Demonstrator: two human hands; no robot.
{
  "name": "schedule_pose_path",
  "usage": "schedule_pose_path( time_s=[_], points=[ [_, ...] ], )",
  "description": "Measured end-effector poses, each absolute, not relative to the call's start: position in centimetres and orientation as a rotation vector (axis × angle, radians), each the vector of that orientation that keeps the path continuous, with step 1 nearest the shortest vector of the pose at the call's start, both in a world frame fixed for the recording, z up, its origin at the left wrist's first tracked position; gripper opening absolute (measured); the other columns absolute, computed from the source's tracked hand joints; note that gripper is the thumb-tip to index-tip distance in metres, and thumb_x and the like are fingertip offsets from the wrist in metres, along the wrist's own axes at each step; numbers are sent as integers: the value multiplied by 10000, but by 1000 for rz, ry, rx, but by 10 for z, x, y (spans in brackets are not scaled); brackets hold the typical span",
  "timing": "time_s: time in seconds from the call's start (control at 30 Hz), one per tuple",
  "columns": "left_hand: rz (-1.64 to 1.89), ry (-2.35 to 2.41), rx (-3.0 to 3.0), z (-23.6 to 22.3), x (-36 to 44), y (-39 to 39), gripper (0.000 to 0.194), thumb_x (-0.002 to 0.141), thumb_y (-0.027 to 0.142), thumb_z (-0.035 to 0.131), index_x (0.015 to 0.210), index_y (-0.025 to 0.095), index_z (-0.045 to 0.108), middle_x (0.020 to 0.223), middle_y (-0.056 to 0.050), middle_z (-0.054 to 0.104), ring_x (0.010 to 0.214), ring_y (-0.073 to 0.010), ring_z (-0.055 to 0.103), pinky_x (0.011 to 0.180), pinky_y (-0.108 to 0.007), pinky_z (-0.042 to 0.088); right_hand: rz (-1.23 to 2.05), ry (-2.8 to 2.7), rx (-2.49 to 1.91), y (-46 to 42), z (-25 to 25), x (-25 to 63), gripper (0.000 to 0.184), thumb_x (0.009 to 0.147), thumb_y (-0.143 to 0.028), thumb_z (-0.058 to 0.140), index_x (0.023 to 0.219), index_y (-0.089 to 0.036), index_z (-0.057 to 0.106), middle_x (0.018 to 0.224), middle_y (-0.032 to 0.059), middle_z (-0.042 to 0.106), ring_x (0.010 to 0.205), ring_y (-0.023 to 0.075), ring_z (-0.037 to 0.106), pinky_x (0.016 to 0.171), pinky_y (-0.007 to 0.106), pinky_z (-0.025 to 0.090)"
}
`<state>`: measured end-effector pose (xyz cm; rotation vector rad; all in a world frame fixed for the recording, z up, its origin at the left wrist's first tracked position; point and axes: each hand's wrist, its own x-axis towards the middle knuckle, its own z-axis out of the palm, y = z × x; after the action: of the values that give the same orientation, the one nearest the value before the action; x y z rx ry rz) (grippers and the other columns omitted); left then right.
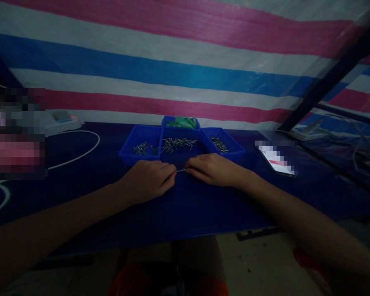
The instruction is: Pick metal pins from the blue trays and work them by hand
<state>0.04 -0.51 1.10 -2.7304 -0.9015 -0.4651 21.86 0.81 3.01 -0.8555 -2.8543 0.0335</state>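
My left hand (154, 179) and my right hand (214, 169) face each other low over the blue table, both closed in a pinch. A thin silvery metal pin (180, 170) spans the short gap between my fingertips, one end in each hand. Whether it is one piece or two joined parts is too small to tell. Just beyond my hands lies a pile of similar metal pins (177, 143). More small metal pieces lie in the left blue bin (142, 158) and in the right blue bin (234, 153).
A third blue bin (164, 122) behind holds green plastic material (183, 122). To the right lies a phone (276, 159) with a lit screen. A white device (63, 119) and a looping white cable (96, 142) are at left. Striped sheeting (185, 74) hangs behind the table (185, 218).
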Motion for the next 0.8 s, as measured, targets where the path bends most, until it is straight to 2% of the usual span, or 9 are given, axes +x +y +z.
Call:
schedule_pose_path(
  time_s=[0.57, 0.8],
  points=[
    [-472, -906, -2641, 9, -1, -3, 254, 887, 234, 358, 780, 163, 576, 667, -8, 626, 596, -132, 577, 508, -238, 355, 93, -2897, -807, 10, 27, 219, 180, 879, -242, 385, 870, -139, 532, 732, 25, 548, 651, 111, 493, 617, 235, 362],
    [-540, -813, -2635, 9, -1, -8, 271, 908, 272, 345, 838, 172, 588, 706, 1, 638, 644, -131, 594, 554, -243, 380, 72, -2899, -758, 9, 24, 217, 190, 886, -256, 376, 877, -145, 530, 724, 17, 536, 645, 107, 483, 610, 234, 355]
  ],
)
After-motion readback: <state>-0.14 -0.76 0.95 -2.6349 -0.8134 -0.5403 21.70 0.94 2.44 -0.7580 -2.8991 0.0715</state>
